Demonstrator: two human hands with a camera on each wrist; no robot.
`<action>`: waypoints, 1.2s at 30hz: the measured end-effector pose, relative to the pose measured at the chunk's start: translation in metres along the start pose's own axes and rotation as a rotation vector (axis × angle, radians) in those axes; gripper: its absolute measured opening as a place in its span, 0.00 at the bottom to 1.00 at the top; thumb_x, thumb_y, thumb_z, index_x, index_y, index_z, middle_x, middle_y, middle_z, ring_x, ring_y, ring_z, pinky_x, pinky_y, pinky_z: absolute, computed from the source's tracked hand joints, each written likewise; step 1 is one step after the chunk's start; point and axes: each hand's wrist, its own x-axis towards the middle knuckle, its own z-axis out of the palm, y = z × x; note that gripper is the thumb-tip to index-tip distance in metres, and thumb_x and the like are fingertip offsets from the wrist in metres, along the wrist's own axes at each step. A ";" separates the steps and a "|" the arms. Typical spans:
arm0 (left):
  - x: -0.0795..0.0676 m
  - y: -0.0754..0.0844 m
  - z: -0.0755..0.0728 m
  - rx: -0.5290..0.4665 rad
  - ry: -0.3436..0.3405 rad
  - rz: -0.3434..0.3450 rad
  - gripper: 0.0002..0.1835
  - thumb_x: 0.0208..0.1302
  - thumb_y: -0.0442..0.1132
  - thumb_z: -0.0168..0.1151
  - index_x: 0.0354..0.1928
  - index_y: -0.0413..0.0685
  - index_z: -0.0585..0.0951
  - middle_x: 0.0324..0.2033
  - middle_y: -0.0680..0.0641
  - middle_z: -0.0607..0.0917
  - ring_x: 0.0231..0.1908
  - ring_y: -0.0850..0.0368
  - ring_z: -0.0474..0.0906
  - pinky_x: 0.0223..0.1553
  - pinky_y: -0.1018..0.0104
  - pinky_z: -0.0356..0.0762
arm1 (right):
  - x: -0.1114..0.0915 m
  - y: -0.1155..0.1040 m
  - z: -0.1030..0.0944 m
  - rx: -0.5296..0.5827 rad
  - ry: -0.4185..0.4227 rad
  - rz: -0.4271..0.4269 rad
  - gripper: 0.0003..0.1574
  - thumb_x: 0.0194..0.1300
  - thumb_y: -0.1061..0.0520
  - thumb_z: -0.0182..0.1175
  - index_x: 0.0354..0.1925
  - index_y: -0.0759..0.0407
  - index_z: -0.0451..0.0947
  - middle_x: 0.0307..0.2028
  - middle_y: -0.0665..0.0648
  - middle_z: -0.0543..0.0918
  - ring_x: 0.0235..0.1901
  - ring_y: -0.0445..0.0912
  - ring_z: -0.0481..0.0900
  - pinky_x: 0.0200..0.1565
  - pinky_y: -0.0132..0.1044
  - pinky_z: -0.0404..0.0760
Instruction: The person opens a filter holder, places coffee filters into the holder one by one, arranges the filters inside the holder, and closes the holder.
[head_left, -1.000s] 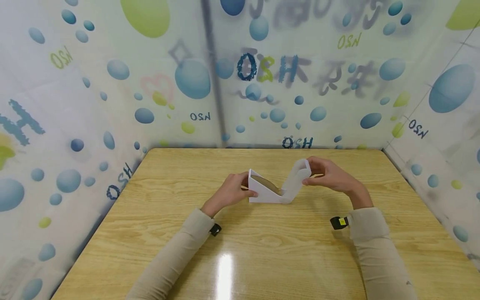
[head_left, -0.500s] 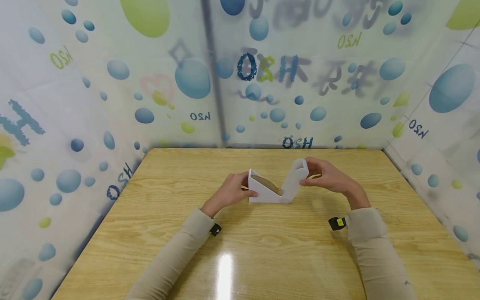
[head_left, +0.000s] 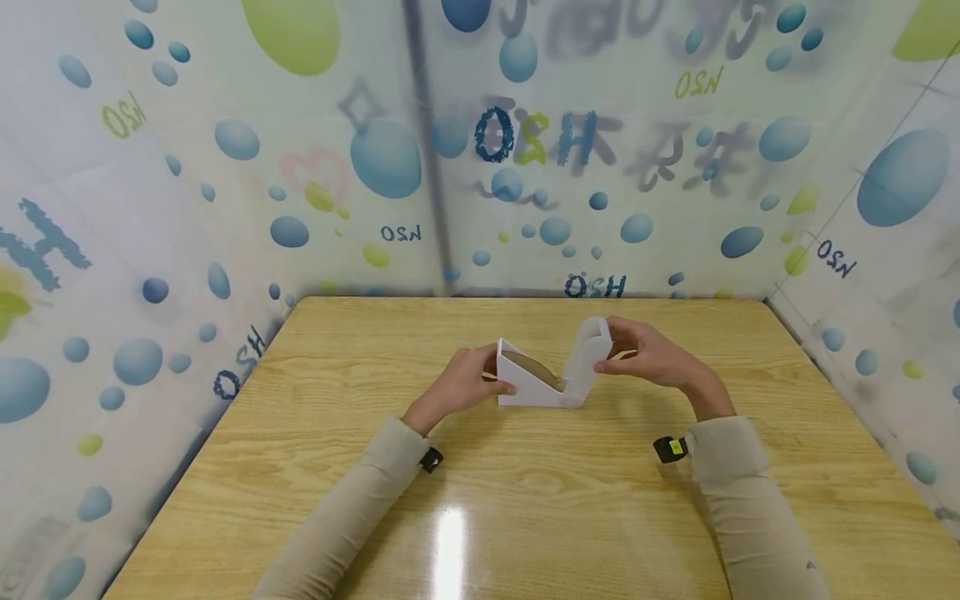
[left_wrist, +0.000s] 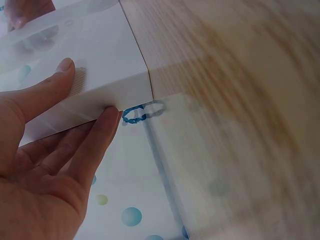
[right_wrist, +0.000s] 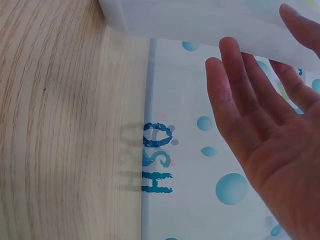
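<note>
A white box [head_left: 525, 392] with a slanted open top sits on the table, a brown sheet-like thing [head_left: 534, 367] with a curved edge inside it. Its translucent lid [head_left: 583, 364] stands raised at the right end, tilted outward. My left hand [head_left: 463, 381] grips the box's left end; in the left wrist view the thumb lies on one face of the box [left_wrist: 107, 55] and fingertips touch its end. My right hand [head_left: 660, 357] holds the lid's upper end between thumb and fingers. The right wrist view shows its fingers [right_wrist: 235, 70] beneath the lid's edge [right_wrist: 165, 22].
The wooden table [head_left: 480, 492] reaches a patterned cloth wall [head_left: 480, 208] at the back, with more cloth at both sides. Black wrist bands with small devices [head_left: 670, 449] are worn near both beige sleeves [head_left: 723, 475].
My right hand has moved slightly left, swinging the lid a little toward the box and more upright. The left hand and the box have stayed in place.
</note>
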 end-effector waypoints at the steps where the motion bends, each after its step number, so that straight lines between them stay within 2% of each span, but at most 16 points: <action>1: 0.000 0.000 0.000 0.000 0.000 -0.001 0.20 0.64 0.40 0.75 0.56 0.49 0.82 0.45 0.46 0.91 0.43 0.55 0.90 0.46 0.65 0.88 | 0.000 0.000 0.000 -0.002 0.000 0.001 0.26 0.69 0.60 0.69 0.61 0.60 0.73 0.52 0.61 0.84 0.47 0.50 0.85 0.48 0.41 0.86; 14: 0.000 -0.001 0.000 0.022 0.006 0.005 0.20 0.64 0.41 0.74 0.57 0.51 0.82 0.45 0.47 0.92 0.43 0.56 0.90 0.46 0.62 0.88 | 0.002 -0.002 0.004 -0.026 -0.001 0.004 0.26 0.69 0.58 0.68 0.62 0.60 0.72 0.52 0.62 0.82 0.47 0.50 0.85 0.49 0.43 0.86; 22: 0.000 0.000 0.000 -0.001 -0.003 0.001 0.20 0.65 0.40 0.74 0.57 0.49 0.82 0.46 0.46 0.91 0.44 0.55 0.90 0.47 0.63 0.88 | 0.005 -0.002 0.007 -0.023 -0.012 0.023 0.28 0.68 0.59 0.69 0.62 0.60 0.72 0.53 0.64 0.82 0.46 0.53 0.85 0.50 0.44 0.85; 36: -0.001 0.001 0.000 0.009 -0.002 0.010 0.20 0.64 0.40 0.74 0.57 0.50 0.82 0.45 0.47 0.92 0.44 0.56 0.90 0.47 0.62 0.88 | 0.008 0.000 0.012 -0.022 -0.034 0.001 0.29 0.69 0.59 0.69 0.64 0.59 0.71 0.53 0.63 0.82 0.46 0.52 0.85 0.49 0.43 0.86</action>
